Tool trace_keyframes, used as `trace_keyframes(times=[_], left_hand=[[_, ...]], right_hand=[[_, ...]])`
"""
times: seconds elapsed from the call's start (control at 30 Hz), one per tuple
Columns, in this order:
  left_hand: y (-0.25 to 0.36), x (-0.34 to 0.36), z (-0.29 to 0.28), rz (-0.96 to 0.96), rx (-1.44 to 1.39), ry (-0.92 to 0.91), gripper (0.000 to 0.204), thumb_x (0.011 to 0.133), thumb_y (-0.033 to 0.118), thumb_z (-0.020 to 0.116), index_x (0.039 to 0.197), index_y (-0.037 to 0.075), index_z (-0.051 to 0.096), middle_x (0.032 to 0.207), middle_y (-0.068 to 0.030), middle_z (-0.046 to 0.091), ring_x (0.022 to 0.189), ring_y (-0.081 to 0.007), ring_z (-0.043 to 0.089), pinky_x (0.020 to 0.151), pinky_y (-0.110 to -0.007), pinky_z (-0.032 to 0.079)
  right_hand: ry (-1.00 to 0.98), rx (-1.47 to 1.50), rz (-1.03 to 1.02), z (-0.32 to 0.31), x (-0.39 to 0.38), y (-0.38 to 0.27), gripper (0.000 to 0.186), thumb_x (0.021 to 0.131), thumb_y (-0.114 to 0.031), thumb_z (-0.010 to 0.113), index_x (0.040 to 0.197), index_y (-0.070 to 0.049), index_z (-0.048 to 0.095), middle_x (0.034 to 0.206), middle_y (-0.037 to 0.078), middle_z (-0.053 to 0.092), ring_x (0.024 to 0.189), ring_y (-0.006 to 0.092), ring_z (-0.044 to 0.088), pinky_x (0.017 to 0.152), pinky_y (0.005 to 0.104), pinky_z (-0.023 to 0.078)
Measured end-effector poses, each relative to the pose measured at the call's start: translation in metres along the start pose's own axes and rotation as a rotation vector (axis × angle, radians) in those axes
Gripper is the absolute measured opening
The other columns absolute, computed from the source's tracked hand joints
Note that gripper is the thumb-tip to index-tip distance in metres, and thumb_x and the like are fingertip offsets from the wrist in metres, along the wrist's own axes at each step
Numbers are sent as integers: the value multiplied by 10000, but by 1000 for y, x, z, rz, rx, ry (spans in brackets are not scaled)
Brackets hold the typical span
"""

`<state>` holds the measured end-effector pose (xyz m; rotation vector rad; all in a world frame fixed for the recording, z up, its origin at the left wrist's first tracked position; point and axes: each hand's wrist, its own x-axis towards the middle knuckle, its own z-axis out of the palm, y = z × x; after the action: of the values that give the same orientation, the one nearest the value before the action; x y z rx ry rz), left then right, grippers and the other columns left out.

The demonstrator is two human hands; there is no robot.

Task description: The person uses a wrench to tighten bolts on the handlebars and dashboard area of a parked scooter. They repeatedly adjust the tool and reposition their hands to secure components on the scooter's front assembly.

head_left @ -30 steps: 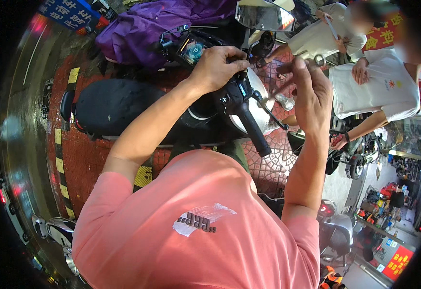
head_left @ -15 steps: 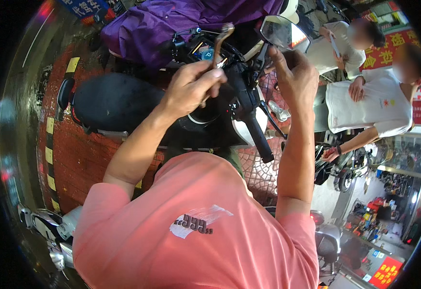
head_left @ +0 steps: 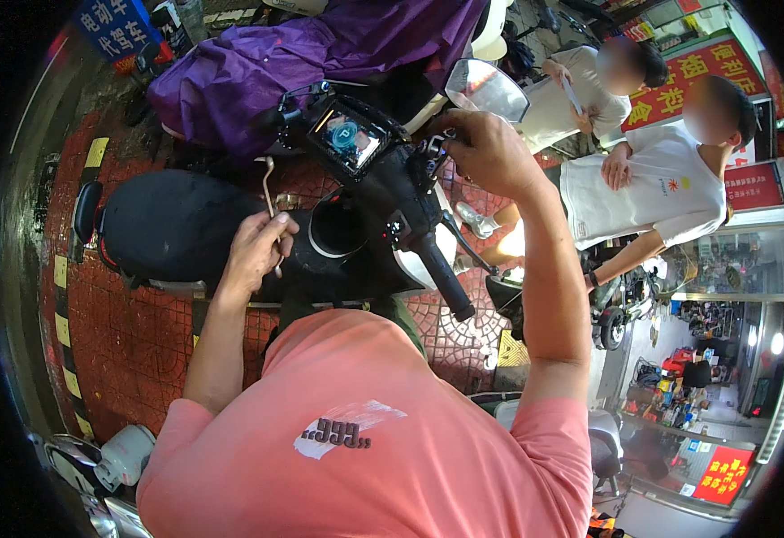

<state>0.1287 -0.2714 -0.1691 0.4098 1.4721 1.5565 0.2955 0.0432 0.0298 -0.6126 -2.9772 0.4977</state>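
Observation:
An electric scooter with a black seat stands in front of me. My left hand is closed round a slim metal wrench, held upright above the front of the seat. My right hand is at the handlebar, its fingers bent round the base of the mirror stem, which they mostly hide. Just beyond that hand sits the rear-view mirror. Between my hands are the lit display and the black handlebar grip, which neither hand touches.
A purple cover lies over another vehicle at the far side. On the right stand two people in light shirts, one with a white shirt. Red paving runs on the left, with a yellow-and-black kerb.
My left hand has moved down and left, away from the handlebar, with the wrench in it. My right hand has come down from beside the mirror to its stem's base. The view has shifted.

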Motion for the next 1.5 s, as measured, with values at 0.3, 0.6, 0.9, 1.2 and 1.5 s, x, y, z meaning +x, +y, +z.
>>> trace_keyframes(times=[0.3, 0.6, 0.9, 1.2, 1.5], left_hand=[[86, 17, 6, 114, 310, -175, 309, 1092, 361, 579, 998, 84, 681, 668, 30, 580, 551, -41, 457, 505, -225, 312], [217, 101, 103, 569, 794, -90, 345, 1067, 395, 647, 1053, 59, 724, 663, 39, 509, 566, -52, 451, 524, -247, 346], [241, 139, 165, 363, 719, -305, 353, 1025, 352, 699, 1217, 60, 750, 718, -20, 659, 508, -132, 548, 461, -326, 460], [237, 174, 176, 236, 554, -503, 264, 1072, 355, 645, 1134, 108, 716, 671, -14, 612, 449, -137, 483, 399, -325, 418], [251, 173, 198, 466, 646, -731, 222, 1057, 186, 627, 1149, 35, 761, 695, 1, 638, 495, -95, 495, 421, -293, 398]], right_hand=[[-4, 448, 124, 14, -17, 7, 225, 983, -207, 688, 930, 7, 733, 747, 50, 658, 683, 95, 600, 630, 277, 477], [189, 1322, 332, 62, -36, 18, 404, 1075, -312, 674, 1255, 47, 627, 960, 135, 773, 689, 163, 703, 597, 259, 523], [178, 1316, 188, 69, -51, 26, 451, 1136, -330, 550, 1394, 37, 602, 1099, 164, 796, 811, 178, 729, 673, 269, 557], [-151, 1315, 551, 54, -9, 46, 479, 1116, -491, 557, 920, -68, 666, 585, 25, 588, 445, 110, 488, 415, 238, 350], [-145, 851, 282, 28, -3, 20, 267, 1007, -204, 719, 1150, 21, 740, 877, 54, 736, 692, 115, 657, 603, 254, 513]])
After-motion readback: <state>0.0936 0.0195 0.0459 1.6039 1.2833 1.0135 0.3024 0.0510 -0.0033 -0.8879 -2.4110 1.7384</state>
